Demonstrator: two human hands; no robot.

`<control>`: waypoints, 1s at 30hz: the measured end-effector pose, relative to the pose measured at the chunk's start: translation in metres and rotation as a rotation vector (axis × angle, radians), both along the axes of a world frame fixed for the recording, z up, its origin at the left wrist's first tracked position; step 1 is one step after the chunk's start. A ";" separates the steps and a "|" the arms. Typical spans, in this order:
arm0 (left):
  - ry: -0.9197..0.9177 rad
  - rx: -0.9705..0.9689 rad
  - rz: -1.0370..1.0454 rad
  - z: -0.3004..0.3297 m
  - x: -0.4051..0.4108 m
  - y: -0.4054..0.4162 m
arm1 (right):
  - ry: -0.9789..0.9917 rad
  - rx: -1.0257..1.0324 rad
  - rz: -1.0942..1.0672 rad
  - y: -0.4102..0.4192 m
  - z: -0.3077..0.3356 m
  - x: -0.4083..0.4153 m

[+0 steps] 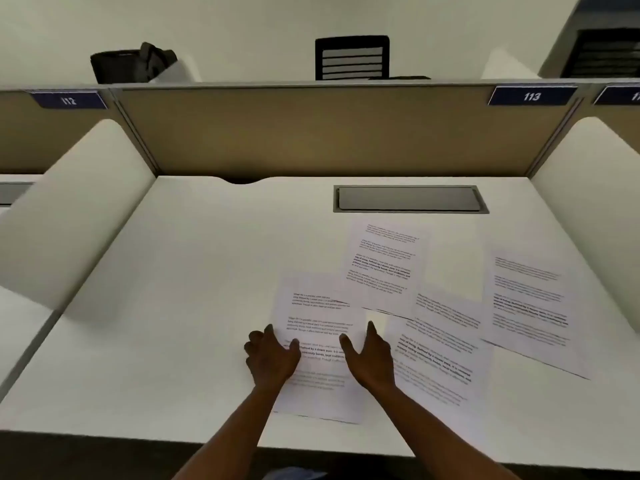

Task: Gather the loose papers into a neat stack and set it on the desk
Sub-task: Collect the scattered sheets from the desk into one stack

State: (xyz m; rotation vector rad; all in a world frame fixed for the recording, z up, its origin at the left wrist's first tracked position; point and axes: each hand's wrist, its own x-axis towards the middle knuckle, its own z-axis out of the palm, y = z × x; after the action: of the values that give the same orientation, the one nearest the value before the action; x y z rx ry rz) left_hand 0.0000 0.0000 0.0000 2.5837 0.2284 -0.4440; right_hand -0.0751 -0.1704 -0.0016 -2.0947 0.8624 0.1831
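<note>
Head view shows a white desk [173, 306] with four printed papers [384, 261] fanned loosely toward its right edge. Near the front edge, left hand [272, 358] and right hand [370, 358] lie spread on the nearest sheet [318, 323].

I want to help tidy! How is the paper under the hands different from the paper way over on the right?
The near paper has both hands on it, left hand and right hand; the far-right paper lies untouched. The near paper is partly under another sheet; the far-right paper overlaps its neighbour. Both are white printed sheets, flat on the desk.
</note>
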 end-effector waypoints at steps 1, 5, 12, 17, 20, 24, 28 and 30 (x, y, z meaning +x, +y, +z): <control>0.002 -0.070 0.047 0.000 0.001 -0.004 | -0.020 0.007 -0.006 0.000 -0.002 0.000; 0.056 -0.189 0.202 -0.001 0.000 -0.014 | -0.017 0.027 -0.007 -0.003 -0.005 0.000; 0.083 -0.157 0.225 -0.006 0.009 -0.016 | -0.056 0.197 -0.241 -0.013 -0.006 0.010; 0.130 -0.125 0.176 -0.008 0.018 -0.002 | 0.017 0.390 -0.419 -0.020 -0.003 0.030; 0.141 -0.158 0.159 -0.005 0.021 0.007 | -0.017 0.424 -0.389 -0.013 -0.003 0.033; 0.168 -0.266 0.154 -0.005 0.023 0.017 | -0.047 0.383 -0.329 0.007 0.001 0.030; 0.184 -0.383 0.193 -0.002 0.023 0.025 | -0.089 0.298 -0.209 0.031 0.000 0.023; 0.181 -0.391 0.200 0.000 0.023 0.028 | -0.093 0.246 -0.192 0.038 -0.004 0.023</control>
State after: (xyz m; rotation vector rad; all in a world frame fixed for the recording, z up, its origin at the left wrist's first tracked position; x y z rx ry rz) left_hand 0.0233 0.0283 0.0001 2.1168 0.4143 -0.5844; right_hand -0.0518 -0.1325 -0.0054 -1.7679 0.9295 0.0842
